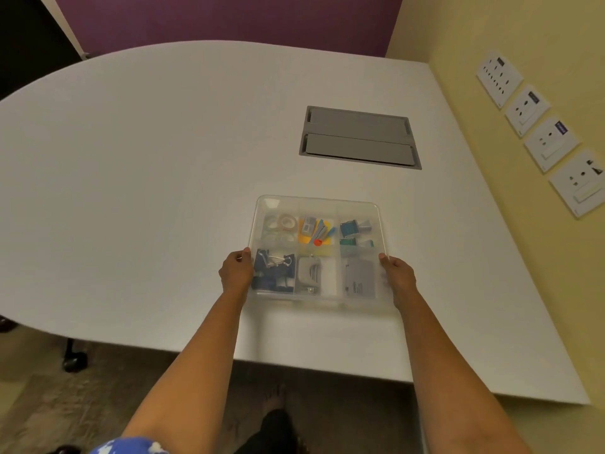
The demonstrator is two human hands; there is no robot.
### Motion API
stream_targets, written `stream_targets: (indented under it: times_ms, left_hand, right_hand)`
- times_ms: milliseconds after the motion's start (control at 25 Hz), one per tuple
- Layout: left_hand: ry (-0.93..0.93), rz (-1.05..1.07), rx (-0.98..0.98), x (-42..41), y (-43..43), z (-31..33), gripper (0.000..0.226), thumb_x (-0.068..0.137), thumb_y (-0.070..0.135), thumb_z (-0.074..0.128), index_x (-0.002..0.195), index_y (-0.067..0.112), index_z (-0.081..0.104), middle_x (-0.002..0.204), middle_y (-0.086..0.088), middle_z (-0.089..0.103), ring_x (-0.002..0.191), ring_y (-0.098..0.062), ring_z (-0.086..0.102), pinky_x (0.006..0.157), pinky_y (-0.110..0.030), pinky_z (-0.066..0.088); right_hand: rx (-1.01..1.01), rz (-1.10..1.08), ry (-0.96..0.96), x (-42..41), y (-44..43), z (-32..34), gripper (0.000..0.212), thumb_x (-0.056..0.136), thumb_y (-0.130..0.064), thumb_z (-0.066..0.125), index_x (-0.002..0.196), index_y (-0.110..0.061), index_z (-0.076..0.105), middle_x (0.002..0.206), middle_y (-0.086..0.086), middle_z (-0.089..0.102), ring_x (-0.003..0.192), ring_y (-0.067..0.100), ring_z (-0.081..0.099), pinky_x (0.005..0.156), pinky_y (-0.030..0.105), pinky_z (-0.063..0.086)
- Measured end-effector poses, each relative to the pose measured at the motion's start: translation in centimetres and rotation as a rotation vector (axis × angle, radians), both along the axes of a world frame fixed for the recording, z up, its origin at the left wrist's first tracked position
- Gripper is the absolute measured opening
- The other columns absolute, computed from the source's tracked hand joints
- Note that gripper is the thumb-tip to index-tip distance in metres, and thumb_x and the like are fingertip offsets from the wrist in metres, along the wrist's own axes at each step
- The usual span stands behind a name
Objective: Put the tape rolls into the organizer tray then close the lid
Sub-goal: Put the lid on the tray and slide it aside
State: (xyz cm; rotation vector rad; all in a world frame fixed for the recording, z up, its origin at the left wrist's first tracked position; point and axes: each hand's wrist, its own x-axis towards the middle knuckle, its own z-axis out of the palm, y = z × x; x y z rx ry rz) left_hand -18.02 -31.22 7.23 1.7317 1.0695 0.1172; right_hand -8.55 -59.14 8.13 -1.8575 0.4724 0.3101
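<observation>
A clear plastic organizer tray (319, 203) with six compartments rests on the white table, and its translucent lid (327, 209) lies over it. Through the lid I see tape rolls (284, 223) in the far-left compartment. The other compartments hold blue binder clips, coloured stationery, teal clips, a grey punch and a grey box. My left hand (236, 271) grips the tray's near-left edge with the thumb on the lid. My right hand (397, 276) grips the near-right edge the same way.
A grey double-flap cable hatch (359, 136) is set into the table (147, 175) beyond the tray. A yellow wall with several socket plates (550, 144) runs along the right. The table's front edge is close below the tray; a chair castor (74, 360) stands on the floor at left.
</observation>
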Motion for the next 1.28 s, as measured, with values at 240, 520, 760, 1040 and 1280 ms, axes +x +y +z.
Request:
stream_targets:
  times_ms: [240, 520, 760, 1040, 1280]
  left_hand:
    - [-0.032, 0.066, -0.054, -4.3, -2.3, 0.2, 0.04, 0.102, 0.032, 0.036, 0.11, 0.001, 0.06, 0.117, -0.024, 0.063, 0.106, -0.037, 0.06, 0.097, -0.043, 0.048]
    - [-0.019, 0.105, -0.126, -5.6, -3.5, 0.5, 0.045, 0.102, 0.035, 0.036, 0.118, -0.001, 0.057, 0.119, -0.022, 0.062, 0.11, -0.035, 0.06, 0.101, -0.042, 0.046]
    - [-0.037, 0.11, -0.084, -5.6, -3.3, 0.1, 0.039, 0.101, 0.033, 0.04, 0.11, 0.001, 0.062, 0.103, -0.019, 0.063, 0.097, -0.031, 0.061, 0.089, -0.036, 0.047]
    - [0.033, 0.048, 0.067, -4.9, -3.5, 0.9, 0.036, 0.102, 0.022, 0.038, 0.128, 0.001, 0.052, 0.128, -0.022, 0.059, 0.116, -0.037, 0.056, 0.101, -0.042, 0.045]
    - [0.041, -0.341, 0.582, -2.4, -3.9, 0.7, 0.05, 0.1, 0.028, 0.043, 0.145, 0.01, 0.032, 0.155, -0.014, 0.03, 0.143, -0.03, 0.029, 0.118, -0.044, 0.027]
  right_hand:
    - [0.084, -0.021, 0.045, -4.3, -1.2, 0.0, 0.038, 0.097, -0.031, 0.052, 0.12, -0.002, 0.06, 0.127, 0.019, 0.06, 0.1, 0.027, 0.054, 0.09, 0.037, 0.047]
    - [0.257, -0.055, 0.073, -6.4, -1.7, -0.3, 0.043, 0.099, -0.024, 0.049, 0.137, -0.004, 0.045, 0.138, 0.017, 0.051, 0.122, 0.03, 0.051, 0.105, 0.038, 0.045]
    - [0.186, -0.038, 0.022, -6.3, -1.6, -0.7, 0.04, 0.1, -0.023, 0.047, 0.136, -0.004, 0.047, 0.136, 0.017, 0.053, 0.117, 0.03, 0.054, 0.099, 0.037, 0.048]
    - [-0.187, 0.076, -0.045, -5.9, -1.0, -0.4, 0.039, 0.102, -0.023, 0.039, 0.136, -0.005, 0.046, 0.135, 0.019, 0.054, 0.121, 0.035, 0.053, 0.102, 0.04, 0.044]
    - [-0.613, 0.324, -0.289, -4.4, 1.6, -0.2, 0.057, 0.1, -0.026, 0.044, 0.149, -0.009, 0.022, 0.155, 0.015, 0.027, 0.143, 0.031, 0.027, 0.116, 0.043, 0.029]
